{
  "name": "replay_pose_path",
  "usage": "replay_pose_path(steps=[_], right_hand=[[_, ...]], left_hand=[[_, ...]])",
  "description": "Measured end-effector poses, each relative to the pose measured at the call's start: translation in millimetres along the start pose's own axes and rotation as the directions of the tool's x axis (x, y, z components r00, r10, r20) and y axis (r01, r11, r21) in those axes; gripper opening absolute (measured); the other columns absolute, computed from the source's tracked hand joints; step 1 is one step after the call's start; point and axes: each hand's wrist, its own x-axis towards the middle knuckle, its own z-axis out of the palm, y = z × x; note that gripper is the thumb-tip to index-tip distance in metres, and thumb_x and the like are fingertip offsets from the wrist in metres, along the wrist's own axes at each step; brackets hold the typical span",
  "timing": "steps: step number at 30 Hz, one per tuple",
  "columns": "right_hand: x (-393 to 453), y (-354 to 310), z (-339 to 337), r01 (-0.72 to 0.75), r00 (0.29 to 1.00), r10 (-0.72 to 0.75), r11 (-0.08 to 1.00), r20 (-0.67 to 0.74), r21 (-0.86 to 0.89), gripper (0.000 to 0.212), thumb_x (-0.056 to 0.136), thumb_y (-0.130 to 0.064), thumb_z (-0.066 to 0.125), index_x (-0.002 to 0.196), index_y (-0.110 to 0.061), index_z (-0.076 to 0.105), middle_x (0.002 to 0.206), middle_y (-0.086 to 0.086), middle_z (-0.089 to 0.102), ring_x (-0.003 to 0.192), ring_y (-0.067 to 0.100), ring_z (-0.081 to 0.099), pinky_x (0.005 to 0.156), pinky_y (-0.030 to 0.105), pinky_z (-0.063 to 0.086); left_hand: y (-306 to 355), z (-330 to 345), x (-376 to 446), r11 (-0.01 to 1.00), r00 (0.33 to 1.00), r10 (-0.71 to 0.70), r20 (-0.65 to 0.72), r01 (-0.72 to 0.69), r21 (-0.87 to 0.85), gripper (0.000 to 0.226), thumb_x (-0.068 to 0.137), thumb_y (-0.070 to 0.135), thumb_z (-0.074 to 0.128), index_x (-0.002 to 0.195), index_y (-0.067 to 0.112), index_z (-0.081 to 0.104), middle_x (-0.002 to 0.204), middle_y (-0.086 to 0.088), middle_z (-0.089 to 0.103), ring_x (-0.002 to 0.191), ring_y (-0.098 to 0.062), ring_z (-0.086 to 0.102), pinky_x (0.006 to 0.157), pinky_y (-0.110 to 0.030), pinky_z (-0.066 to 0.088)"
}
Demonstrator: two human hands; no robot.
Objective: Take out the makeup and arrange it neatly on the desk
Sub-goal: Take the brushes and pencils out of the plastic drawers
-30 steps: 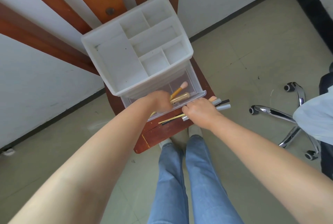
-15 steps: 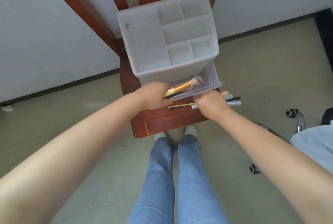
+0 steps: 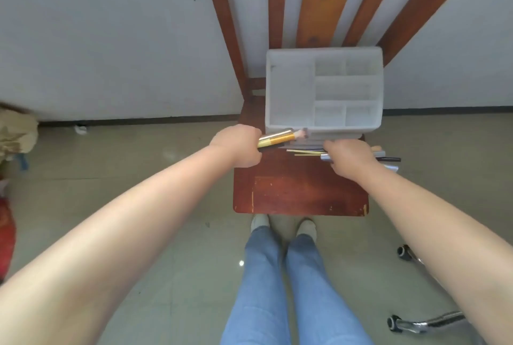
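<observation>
Head view: my left hand (image 3: 239,147) grips the gold brush (image 3: 277,139) just at the organizer's (image 3: 288,94) front, right hand (image 3: 348,157) clutches a bundle of pencils (image 3: 305,152); I should lay each flat, parallel, on the bare wooden desk (image 3: 302,191) below.

**Plastic, wood and metal**

The organizer (image 3: 323,89) is frosted, translucent white plastic with a matt look. The desk (image 3: 299,191) is red-brown varnished wood, mildly glossy, chipped pale along its edges. The makeup brush (image 3: 276,139) has a shiny gold handle. The chair base (image 3: 427,325) is polished chrome metal.
</observation>
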Motion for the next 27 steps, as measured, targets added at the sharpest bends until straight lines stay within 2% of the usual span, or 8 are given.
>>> replay_pose_path(steps=[3, 6, 9, 12, 16, 20, 24, 27], right_hand=[[-35, 17, -28, 0.002, 1.0, -0.002, 0.998, -0.005, -0.062, 0.02, 0.088, -0.009, 0.046, 0.108, -0.008, 0.049, 0.11, 0.009, 0.061, 0.101, 0.03, 0.058, 0.066, 0.031, 0.036], [-86, 46, -67, -0.1, 0.994, 0.095, 0.99, -0.053, -0.096, 0.024, 0.087, -0.006, 0.045, 0.11, -0.01, 0.049, 0.112, 0.008, 0.061, 0.105, 0.029, 0.058, 0.07, 0.032, 0.039], [-150, 73, -105, -0.259, 0.959, 0.248, 0.963, -0.136, -0.069, 0.023, 0.086, -0.003, 0.044, 0.108, -0.008, 0.049, 0.111, 0.01, 0.061, 0.104, 0.03, 0.058, 0.07, 0.033, 0.04], [-218, 84, -130, -0.449, 0.875, 0.443, 0.894, -0.195, 0.014, 0.021, 0.087, -0.005, 0.043, 0.107, -0.008, 0.049, 0.108, 0.009, 0.061, 0.101, 0.03, 0.058, 0.068, 0.033, 0.036], [-316, 66, -142, -0.673, 0.695, 0.677, 0.731, -0.242, 0.11, 0.022, 0.09, -0.017, 0.045, 0.11, -0.008, 0.049, 0.111, 0.01, 0.059, 0.102, 0.03, 0.059, 0.071, 0.034, 0.042], [-421, 15, -138, -0.826, 0.515, 0.833, 0.545, -0.201, 0.144, 0.025, 0.09, -0.014, 0.045, 0.113, -0.007, 0.049, 0.115, 0.011, 0.057, 0.107, 0.03, 0.055, 0.079, 0.037, 0.043], [-534, -71, -115, -0.953, 0.226, 0.967, 0.244, -0.113, 0.18, 0.023, 0.09, -0.013, 0.044, 0.111, -0.007, 0.048, 0.112, 0.011, 0.058, 0.106, 0.03, 0.055, 0.077, 0.036, 0.041], [-616, -154, -89, -0.982, -0.058, 0.998, -0.06, 0.014, 0.179, 0.032, 0.091, -0.018, 0.043, 0.121, -0.008, 0.044, 0.119, 0.01, 0.055, 0.109, 0.029, 0.054, 0.081, 0.036, 0.042]], left_hand=[[39, -48, -2, 0.989, 0.99, 0.112, -0.084, -0.102, 0.111, 0.009, 0.083, 0.013, 0.047, 0.09, 0.015, 0.052, 0.08, -0.002, 0.048, 0.077, -0.026, 0.048, 0.065, -0.029, 0.04], [96, -96, -10, 0.932, 0.951, 0.282, -0.127, -0.24, 0.27, 0.012, 0.083, 0.011, 0.046, 0.089, 0.015, 0.055, 0.067, 0.0, 0.045, 0.073, -0.027, 0.048, 0.062, -0.028, 0.041], [164, -137, -31, 0.837, 0.865, 0.472, -0.167, -0.381, 0.393, 0.023, 0.081, 0.011, 0.047, 0.1, 0.012, 0.06, 0.074, -0.002, 0.049, 0.074, -0.027, 0.049, 0.062, -0.028, 0.041], [230, -164, -66, 0.696, 0.731, 0.661, -0.167, -0.515, 0.5, 0.025, 0.08, 0.011, 0.048, 0.102, 0.013, 0.059, 0.065, 0.002, 0.04, 0.074, -0.026, 0.048, 0.063, -0.028, 0.041], [299, -165, -129, 0.476, 0.551, 0.832, -0.065, -0.649, 0.593, 0.023, 0.082, 0.011, 0.044, 0.102, 0.014, 0.056, 0.066, 0.003, 0.038, 0.074, -0.024, 0.048, 0.05, -0.023, 0.035], [354, -135, -207, 0.221, 0.355, 0.932, 0.078, -0.725, 0.653, 0.023, 0.081, 0.009, 0.044, 0.1, 0.011, 0.057, 0.066, 0.002, 0.04, 0.071, -0.023, 0.048, 0.045, -0.023, 0.032], [398, -82, -324, -0.119, 0.058, 0.971, 0.232, -0.724, 0.679, 0.012, 0.083, 0.01, 0.041, 0.088, 0.015, 0.051, 0.068, 0.002, 0.042, 0.058, -0.016, 0.045, 0.049, -0.023, 0.036], [410, -16, -424, -0.382, -0.166, 0.911, 0.377, -0.682, 0.624, 0.013, 0.082, 0.015, 0.046, 0.091, 0.016, 0.056, 0.072, 0.001, 0.049, 0.069, -0.021, 0.051, 0.058, -0.026, 0.042]])
